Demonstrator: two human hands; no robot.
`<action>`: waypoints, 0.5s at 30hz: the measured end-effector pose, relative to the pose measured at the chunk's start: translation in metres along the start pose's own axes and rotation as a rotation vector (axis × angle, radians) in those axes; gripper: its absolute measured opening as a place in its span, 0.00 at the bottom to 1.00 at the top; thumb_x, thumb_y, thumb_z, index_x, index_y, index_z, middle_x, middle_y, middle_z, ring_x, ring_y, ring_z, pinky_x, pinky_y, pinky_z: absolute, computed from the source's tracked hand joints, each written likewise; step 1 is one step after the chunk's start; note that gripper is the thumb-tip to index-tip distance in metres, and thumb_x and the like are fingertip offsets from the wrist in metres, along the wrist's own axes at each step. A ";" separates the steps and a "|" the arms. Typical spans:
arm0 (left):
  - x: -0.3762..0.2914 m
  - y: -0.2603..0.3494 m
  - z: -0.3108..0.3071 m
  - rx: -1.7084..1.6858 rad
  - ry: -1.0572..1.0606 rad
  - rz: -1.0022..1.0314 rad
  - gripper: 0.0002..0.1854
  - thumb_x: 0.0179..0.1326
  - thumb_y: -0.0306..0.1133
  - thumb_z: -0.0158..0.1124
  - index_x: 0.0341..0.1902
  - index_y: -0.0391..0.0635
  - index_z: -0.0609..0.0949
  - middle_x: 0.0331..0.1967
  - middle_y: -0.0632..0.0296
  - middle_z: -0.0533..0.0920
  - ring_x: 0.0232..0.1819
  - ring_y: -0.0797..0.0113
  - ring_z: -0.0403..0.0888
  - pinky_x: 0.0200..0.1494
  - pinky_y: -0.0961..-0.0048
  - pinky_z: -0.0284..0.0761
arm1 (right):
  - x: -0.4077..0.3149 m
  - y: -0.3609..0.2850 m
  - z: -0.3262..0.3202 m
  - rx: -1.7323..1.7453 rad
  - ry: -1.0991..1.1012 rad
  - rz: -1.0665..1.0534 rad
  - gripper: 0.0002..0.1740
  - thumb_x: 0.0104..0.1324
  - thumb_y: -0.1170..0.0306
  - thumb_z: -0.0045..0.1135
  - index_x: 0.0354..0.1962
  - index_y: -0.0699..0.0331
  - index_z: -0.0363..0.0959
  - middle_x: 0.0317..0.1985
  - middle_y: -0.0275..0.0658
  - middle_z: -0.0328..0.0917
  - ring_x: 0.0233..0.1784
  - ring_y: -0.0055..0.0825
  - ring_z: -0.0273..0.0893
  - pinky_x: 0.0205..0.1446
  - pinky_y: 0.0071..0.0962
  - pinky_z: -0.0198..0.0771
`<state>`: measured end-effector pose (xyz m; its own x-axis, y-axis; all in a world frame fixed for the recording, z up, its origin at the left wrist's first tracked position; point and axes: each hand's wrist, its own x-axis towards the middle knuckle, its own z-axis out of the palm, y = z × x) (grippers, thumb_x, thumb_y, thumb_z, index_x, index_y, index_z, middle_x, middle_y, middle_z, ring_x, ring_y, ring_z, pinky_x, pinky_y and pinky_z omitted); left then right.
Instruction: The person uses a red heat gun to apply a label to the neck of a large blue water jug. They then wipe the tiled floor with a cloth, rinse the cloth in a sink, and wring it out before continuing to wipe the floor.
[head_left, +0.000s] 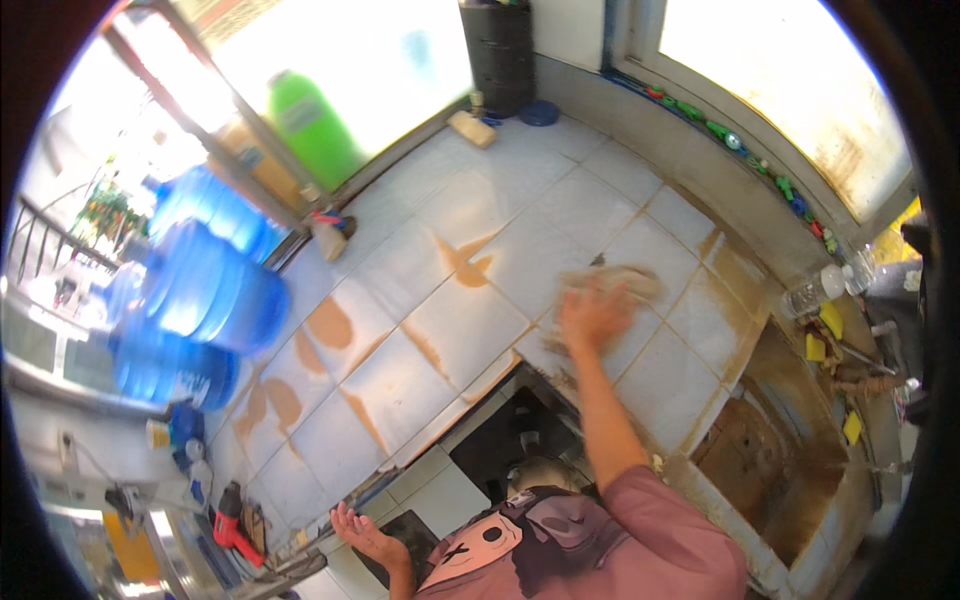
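My right hand (596, 315) presses a beige cloth (637, 285) flat against the white tiled countertop (480, 330). The cloth spreads out beyond the fingers, and both look blurred. Close to my body, past the counter's front edge, my left hand (371, 536) is raised with its fingers apart and nothing in it. Brown muddy patches (330, 322) mark the tiles to the left of centre. Another brown patch (472, 274) lies left of the cloth. Brown stain also runs along the grout and the right-hand tiles.
A dirty tiled sink basin (780, 442) is sunk into the right end. Large blue water bottles (217, 292) stand at the left by the window. A red heat gun (234, 525) lies at the lower left. Plastic bottles (814, 292) and yellow sponges (815, 347) sit beyond the sink.
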<state>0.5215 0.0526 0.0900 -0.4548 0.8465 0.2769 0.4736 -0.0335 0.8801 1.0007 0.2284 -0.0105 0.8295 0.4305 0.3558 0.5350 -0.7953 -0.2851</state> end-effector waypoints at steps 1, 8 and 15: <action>-0.006 0.004 -0.007 -0.029 0.018 0.018 0.30 0.76 0.37 0.50 0.76 0.36 0.58 0.70 0.45 0.68 0.68 0.53 0.66 0.74 0.58 0.57 | -0.016 -0.053 0.004 0.168 -0.032 -0.099 0.39 0.65 0.43 0.56 0.70 0.48 0.68 0.80 0.56 0.46 0.81 0.69 0.38 0.78 0.71 0.35; -0.051 0.041 -0.043 -0.126 0.120 0.002 0.36 0.74 0.45 0.52 0.76 0.37 0.56 0.71 0.46 0.67 0.69 0.53 0.65 0.75 0.58 0.55 | -0.280 -0.247 -0.034 0.523 -0.448 -1.043 0.38 0.65 0.42 0.52 0.67 0.53 0.70 0.77 0.46 0.58 0.81 0.58 0.46 0.79 0.68 0.40; -0.073 0.020 -0.072 -0.086 0.000 -0.008 0.32 0.76 0.41 0.50 0.76 0.38 0.58 0.70 0.49 0.68 0.67 0.54 0.65 0.72 0.58 0.59 | -0.170 -0.165 -0.022 0.434 -0.350 -0.932 0.35 0.66 0.38 0.51 0.65 0.44 0.74 0.77 0.41 0.58 0.80 0.51 0.53 0.77 0.66 0.44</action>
<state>0.5095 -0.0478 0.1154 -0.4584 0.8467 0.2701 0.4036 -0.0724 0.9120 0.7681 0.2772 -0.0040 0.0305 0.9393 0.3417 0.9320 0.0968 -0.3492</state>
